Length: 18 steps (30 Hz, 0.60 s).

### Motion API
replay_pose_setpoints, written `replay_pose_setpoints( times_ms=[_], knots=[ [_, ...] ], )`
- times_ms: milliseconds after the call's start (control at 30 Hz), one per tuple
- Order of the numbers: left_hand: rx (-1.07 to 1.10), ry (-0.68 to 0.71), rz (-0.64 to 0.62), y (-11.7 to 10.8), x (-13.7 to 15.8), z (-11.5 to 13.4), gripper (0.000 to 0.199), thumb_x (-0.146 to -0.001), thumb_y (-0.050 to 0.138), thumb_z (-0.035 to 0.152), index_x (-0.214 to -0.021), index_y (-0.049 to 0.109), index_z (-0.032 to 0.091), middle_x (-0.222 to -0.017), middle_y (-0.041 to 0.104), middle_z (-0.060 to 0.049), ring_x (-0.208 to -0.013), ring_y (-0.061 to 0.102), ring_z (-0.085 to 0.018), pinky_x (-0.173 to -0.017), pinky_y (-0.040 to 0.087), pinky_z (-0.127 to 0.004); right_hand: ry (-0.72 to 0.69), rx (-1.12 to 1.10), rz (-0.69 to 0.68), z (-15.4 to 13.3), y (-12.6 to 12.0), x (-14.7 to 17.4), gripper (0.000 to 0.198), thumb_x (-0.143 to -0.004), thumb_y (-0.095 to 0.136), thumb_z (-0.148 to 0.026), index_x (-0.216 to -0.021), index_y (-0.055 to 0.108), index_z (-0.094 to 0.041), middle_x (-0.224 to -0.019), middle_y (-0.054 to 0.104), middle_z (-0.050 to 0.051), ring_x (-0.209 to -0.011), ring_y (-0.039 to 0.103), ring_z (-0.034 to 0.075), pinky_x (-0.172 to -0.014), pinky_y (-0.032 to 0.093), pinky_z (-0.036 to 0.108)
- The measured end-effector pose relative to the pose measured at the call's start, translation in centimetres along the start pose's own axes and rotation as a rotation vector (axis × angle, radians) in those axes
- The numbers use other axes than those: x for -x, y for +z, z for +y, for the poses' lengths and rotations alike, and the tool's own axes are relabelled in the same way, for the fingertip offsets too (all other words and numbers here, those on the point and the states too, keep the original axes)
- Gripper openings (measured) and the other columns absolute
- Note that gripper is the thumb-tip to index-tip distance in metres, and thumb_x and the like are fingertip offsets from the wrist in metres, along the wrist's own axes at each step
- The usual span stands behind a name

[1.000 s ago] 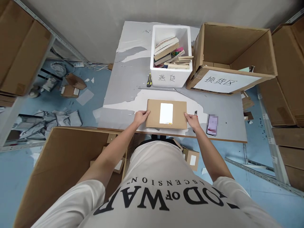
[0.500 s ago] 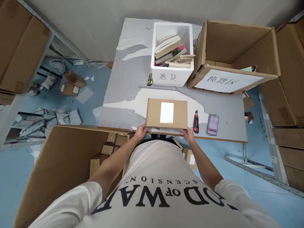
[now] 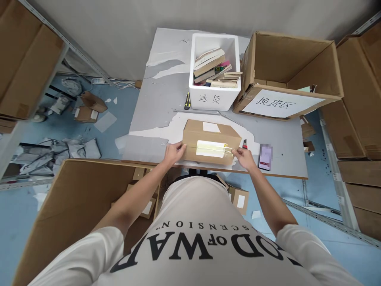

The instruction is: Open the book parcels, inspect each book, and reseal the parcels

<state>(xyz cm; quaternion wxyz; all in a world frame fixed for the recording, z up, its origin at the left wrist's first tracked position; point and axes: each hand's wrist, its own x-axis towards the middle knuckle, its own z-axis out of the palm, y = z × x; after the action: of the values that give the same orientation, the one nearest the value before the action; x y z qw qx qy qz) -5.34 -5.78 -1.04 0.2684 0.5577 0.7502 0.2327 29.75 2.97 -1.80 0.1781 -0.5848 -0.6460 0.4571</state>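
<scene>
Item: one cardboard parcel (image 3: 220, 137), tilted near the table's (image 3: 285, 174) near edge, pinched at its left end by your left hand (image 3: 175, 153) and right end by your right hand (image 3: 245, 158); step, seemingly, positioning; next move calls for even grip.

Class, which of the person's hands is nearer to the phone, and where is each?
Right. The right hand is at the right end of the cardboard parcel, just left of the phone; the left hand is at the opposite end, farther away across the parcel.
</scene>
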Motion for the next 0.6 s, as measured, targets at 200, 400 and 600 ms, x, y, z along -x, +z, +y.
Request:
replay_pose_setpoints(
  times_ms=[200,400,600],
  knots=[
    [-0.009,-0.105,-0.065,-0.7,-2.7,1.4,0.054,-0.081,0.048,0.056,-0.056,0.069,0.012,-0.046,0.046,-0.002,-0.055,0.037,-0.012,-0.054,0.023,-0.028,0.109,0.129,-0.082,-1.0,-2.0,-3.2,0.049,-0.075,0.061,-0.062,-0.056,0.063,-0.016,-0.053,0.062,0.004,-0.065,0.062,0.020,-0.063,0.049,0.029],
    [0.017,-0.156,-0.079,0.0,-4.1,0.6,0.053,-0.078,0.051,0.059,-0.053,0.067,0.015,-0.047,0.048,-0.002,-0.053,0.042,-0.013,-0.054,0.026,-0.029,0.232,-0.012,-0.086,-0.9,-1.5,-4.8,0.045,-0.071,0.070,-0.059,-0.059,0.064,-0.015,-0.053,0.062,0.006,-0.060,0.062,0.018,-0.064,0.053,0.031],
    [0.120,-0.203,-0.094,0.0,-4.4,-0.1,0.051,-0.076,0.055,0.062,-0.065,0.072,0.015,-0.061,0.066,-0.006,-0.064,0.058,-0.019,-0.058,0.037,-0.028,0.300,-0.198,-0.114,-1.0,-1.8,-4.3,0.047,-0.069,0.073,-0.059,-0.073,0.070,-0.013,-0.071,0.072,0.011,-0.070,0.068,0.020,-0.075,0.057,0.035]
  ],
)
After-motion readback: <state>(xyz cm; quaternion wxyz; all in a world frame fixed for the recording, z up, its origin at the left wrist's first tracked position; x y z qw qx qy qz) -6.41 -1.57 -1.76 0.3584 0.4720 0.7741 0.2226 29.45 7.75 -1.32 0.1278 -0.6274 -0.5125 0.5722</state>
